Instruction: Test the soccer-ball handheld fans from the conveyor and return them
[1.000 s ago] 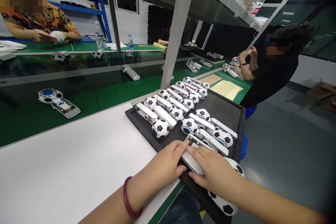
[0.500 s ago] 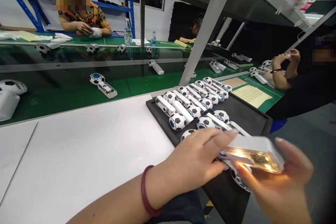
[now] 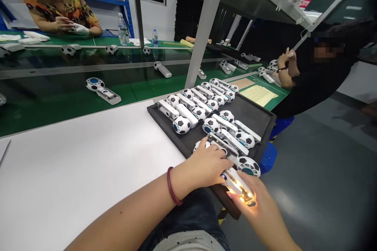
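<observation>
A white handheld device with a football-patterned round head [image 3: 247,166] glows yellow along its open handle. My right hand [image 3: 255,192] is wrapped round that handle over the near edge of the black tray [image 3: 253,114]. My left hand [image 3: 207,162] reaches over the tray's near corner, fingers bent on another device [image 3: 222,144] with an open handle; its lower fingers are beside the lit handle, and whether they touch it I cannot tell. Several more football-patterned devices [image 3: 182,124] lie in rows in the tray.
White sheet [image 3: 88,172] covers the table at left. Behind it a green conveyor [image 3: 132,86] carries spaced devices [image 3: 108,95]. A grey post [image 3: 203,31] rises behind the tray. People sit opposite and at right; a blue stool [image 3: 268,157] stands beside the tray.
The lit device has moved down and left, tilting, with my right hand. My left hand has left it for a device in the tray. The view has turned to the right.
</observation>
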Demonstrator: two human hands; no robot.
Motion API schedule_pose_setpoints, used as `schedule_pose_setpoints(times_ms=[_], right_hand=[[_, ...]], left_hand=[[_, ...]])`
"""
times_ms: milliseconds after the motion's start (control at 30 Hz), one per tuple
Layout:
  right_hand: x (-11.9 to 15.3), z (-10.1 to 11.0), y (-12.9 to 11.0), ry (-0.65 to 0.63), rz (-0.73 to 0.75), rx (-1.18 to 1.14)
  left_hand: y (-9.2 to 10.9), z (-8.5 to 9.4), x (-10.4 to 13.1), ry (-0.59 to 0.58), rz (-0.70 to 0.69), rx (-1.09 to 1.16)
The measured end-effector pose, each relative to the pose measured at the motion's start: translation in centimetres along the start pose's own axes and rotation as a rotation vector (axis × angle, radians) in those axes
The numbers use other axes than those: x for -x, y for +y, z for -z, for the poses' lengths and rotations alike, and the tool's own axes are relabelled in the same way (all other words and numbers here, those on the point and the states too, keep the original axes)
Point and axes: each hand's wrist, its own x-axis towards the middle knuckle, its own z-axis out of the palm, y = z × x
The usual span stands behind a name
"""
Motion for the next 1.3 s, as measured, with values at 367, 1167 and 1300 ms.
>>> schedule_pose_setpoints(times_ms=[367,1167,1300], right_hand=[[1.3,0.4,0.4,0.116,0.118,-0.077],[-3.0,0.6,2.8,0.123,0.040,-0.259],[-3.7,1.2,2.4,0.222,0.045,-0.224]], left_hand=[[0.9,-0.3,0.0,-0.043,-0.165,-0.144],[1.1,-0.1,0.0,-0.059,-0.116,-0.087],[0.8,-0.3,0.3,-0.048,-0.125,-0.082]])
